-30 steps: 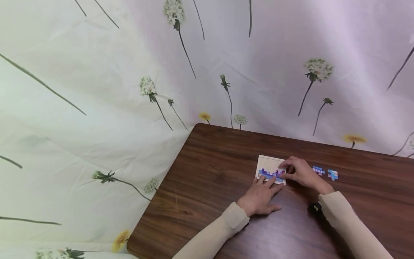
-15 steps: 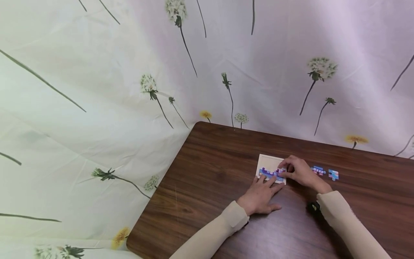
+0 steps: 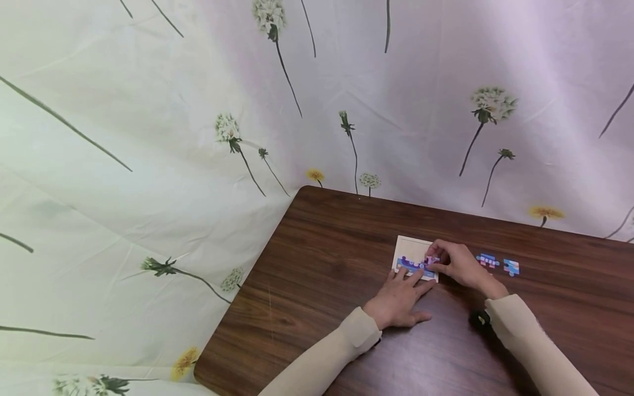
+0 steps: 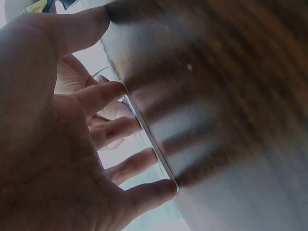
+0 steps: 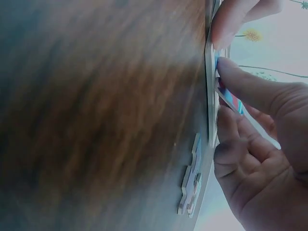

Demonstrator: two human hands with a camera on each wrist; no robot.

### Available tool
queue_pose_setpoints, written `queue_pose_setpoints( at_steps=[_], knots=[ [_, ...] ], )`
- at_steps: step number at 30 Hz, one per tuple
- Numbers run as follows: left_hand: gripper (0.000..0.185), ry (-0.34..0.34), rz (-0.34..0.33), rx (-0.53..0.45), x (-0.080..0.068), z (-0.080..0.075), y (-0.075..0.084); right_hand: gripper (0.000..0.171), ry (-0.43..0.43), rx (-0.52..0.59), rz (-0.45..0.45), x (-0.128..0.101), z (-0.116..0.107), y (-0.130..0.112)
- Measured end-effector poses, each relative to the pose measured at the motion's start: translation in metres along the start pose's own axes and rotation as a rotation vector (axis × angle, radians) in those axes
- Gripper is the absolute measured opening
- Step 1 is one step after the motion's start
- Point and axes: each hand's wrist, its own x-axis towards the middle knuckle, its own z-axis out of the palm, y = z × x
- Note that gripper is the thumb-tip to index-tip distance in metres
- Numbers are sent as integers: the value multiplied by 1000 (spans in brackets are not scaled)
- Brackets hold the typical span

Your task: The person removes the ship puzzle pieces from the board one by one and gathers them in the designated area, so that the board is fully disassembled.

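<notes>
A white-framed puzzle board [image 3: 411, 246] lies on the table, its lower part filled with blue and purple pieces. My left hand [image 3: 398, 301] rests over the board's near edge, fingers spread and fairly straight, touching that edge in the left wrist view. My right hand [image 3: 458, 265] pinches a pink and purple jigsaw piece [image 3: 432, 260] between thumb and fingers at the board's right side. In the right wrist view this piece [image 5: 232, 99] is tilted against the board. Fingers hide part of it and part of the lower row.
Two loose jigsaw pieces lie right of the board: one blue and pink piece [image 3: 487, 260] and one mostly blue piece [image 3: 511, 267]. They sit on the dark wooden table [image 3: 337, 247]. A dandelion-patterned curtain [image 3: 406, 110] hangs along the table's back and left edges.
The right hand shifts slightly at the board's right side, and more of the pinched piece shows now. The left hand stays in place. The view has tilted slightly.
</notes>
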Motion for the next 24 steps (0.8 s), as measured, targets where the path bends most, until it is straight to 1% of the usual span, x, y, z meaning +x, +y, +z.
queue_pose_setpoints(
  at_steps=[5, 9, 11, 15, 21, 24],
  knots=[
    [75, 2, 3, -7, 0, 0, -1, 15, 20, 15, 5, -2, 1, -1],
    [75, -16, 2, -20, -1, -1, -2, 11, 31, 22, 23, -4, 3, -2],
    [75, -20, 3, -18, -1, -2, -2, 11, 35, 33, 29, -5, 2, -1],
    [75, -16, 3, -14, 0, -4, -2, 11, 46, 89, 46, -9, -1, 1],
    [73, -27, -5, -55, -2, -4, -1, 12, 49, 142, 79, -21, -9, 6],
    [74, -22, -6, -54, -2, -3, -1, 13, 60, 160, 95, -27, -14, 10]
  ],
)
